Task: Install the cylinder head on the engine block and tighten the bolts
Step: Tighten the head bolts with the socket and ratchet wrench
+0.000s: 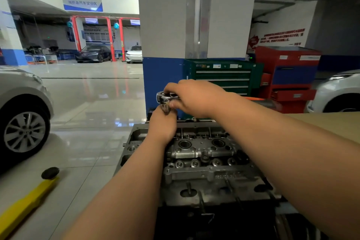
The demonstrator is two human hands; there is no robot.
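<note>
The cylinder head [204, 154] is seen low in the middle, lying flat on a dark engine block [194, 220]. Round holes and small bolts are seen on its grey metal top. A shiny ratchet [164, 98] is held up over the far edge of the cylinder head. The left hand [162, 124] is wrapped tight round the ratchet's stem from below. The right hand [194, 97] is curled over the ratchet's round top, with the thumb pressed at its side.

A shiny pale tiled floor [87, 122] is spread out to the left. A yellow bar [25, 202] with a black round pad [50, 173] is laid on it at the near left. A grey car [21, 107] is parked at the left edge. A white and blue pillar [165, 25] is stood behind the hands, with a green tool chest [224, 76] and a red cabinet [288, 76] beside it. A white car [337, 93] is seen at the right.
</note>
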